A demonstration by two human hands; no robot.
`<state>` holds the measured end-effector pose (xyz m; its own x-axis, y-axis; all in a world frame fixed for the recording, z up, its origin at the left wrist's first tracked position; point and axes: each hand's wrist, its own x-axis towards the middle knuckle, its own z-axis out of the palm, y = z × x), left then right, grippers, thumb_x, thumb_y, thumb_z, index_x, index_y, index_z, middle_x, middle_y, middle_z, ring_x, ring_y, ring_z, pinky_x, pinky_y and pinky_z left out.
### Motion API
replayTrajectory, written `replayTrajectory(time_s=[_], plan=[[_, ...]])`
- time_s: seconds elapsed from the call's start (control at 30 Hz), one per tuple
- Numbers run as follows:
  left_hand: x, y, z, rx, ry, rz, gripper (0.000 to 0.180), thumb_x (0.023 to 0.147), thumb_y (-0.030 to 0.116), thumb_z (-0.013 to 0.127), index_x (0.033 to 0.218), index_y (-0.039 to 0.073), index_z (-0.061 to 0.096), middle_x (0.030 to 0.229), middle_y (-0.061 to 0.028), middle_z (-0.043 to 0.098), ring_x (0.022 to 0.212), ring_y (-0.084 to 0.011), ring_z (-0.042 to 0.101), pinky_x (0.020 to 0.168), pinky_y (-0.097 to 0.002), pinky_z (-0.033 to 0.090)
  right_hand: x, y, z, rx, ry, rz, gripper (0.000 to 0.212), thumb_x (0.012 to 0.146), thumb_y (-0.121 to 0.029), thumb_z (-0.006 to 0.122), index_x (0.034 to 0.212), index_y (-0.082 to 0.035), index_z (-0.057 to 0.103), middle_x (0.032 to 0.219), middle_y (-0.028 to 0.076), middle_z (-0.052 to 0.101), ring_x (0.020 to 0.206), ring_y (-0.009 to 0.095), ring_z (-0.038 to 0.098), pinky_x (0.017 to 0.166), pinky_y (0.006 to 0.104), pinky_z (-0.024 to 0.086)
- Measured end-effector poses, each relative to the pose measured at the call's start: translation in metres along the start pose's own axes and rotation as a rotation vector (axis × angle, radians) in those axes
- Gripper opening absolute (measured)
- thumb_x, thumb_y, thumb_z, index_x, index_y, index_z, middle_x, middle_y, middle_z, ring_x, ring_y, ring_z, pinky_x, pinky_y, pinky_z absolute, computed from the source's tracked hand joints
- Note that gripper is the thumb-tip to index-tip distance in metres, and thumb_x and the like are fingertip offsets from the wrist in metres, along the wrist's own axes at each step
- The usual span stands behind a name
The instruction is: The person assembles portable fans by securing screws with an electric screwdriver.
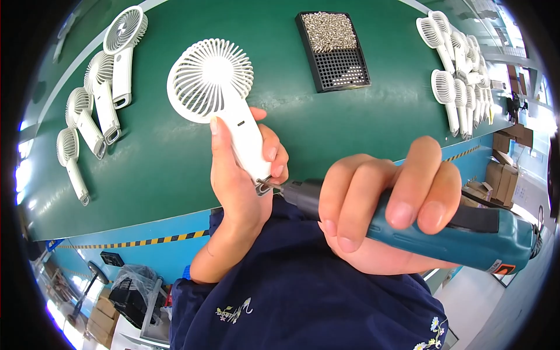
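- Green table [350, 128] is filling the top of the view. A row of four white fans [96, 105] is lying at 10 o'clock and a second batch of fans [461, 76] is piled at 2 o'clock. A black screw tray [333, 51] is sitting at 12 o'clock.
- Electric screwdriver [443, 227] is lying nearly level. Its long axis is running 4 to 10 o'clock, and the right hand [379, 210] is wrapping it with fingers closed around the teal body.
- White handheld fan [219, 99] is standing head-up. Its long axis is running 11 to 5 o'clock, and the left hand [242, 175] is clamping the handle between thumb and fingers.
- Key relation: the handle's bottom end is sitting at 9 o'clock from the right fingers [356, 198], just beside them. The left hand is nearer.
- Driver bit [274, 188] is touching the handle's base, pointing at 9 o'clock.
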<state>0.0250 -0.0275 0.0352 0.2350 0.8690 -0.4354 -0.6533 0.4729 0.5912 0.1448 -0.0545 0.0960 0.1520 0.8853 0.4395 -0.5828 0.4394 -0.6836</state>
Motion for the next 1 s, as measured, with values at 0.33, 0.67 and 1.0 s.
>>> replayTrajectory(time_s=[0.33,0.67,1.0], plan=[[0.002,0.001,-0.006,-0.015,-0.030,-0.001,0.054,0.098,0.052,0.021,0.108,0.005,0.044,0.063,-0.0032,0.044,0.048,-0.0111,0.040,0.041,-0.0245,0.029,-0.001,0.006,-0.002,0.023,0.021,-0.006,0.044,0.093,-0.050,0.046,0.097,-0.007,0.048,0.093,0.006,0.047,0.047,0.020,0.052,0.045,0.0347,0.042],[0.007,-0.003,-0.006,-0.015,-0.040,-0.015,0.053,0.099,0.052,0.021,0.108,0.005,0.044,0.063,-0.0031,0.044,0.048,-0.0112,0.040,0.041,-0.0243,0.028,-0.001,0.003,-0.006,0.121,0.062,0.073,0.037,0.096,-0.038,0.041,0.090,-0.003,0.050,0.088,0.010,0.044,0.053,0.023,0.052,0.059,0.0399,0.042],[0.008,0.054,-0.026,0.095,0.003,0.107,0.023,0.093,0.020,0.052,0.108,0.004,0.045,0.065,-0.0051,0.046,0.047,-0.0145,0.045,0.039,-0.0259,0.034,0.007,-0.006,-0.009,0.241,0.346,-0.077,0.046,0.090,-0.050,0.050,0.088,-0.005,0.042,0.081,0.005,0.041,0.038,0.015,0.038,0.036,0.0302,0.032]])
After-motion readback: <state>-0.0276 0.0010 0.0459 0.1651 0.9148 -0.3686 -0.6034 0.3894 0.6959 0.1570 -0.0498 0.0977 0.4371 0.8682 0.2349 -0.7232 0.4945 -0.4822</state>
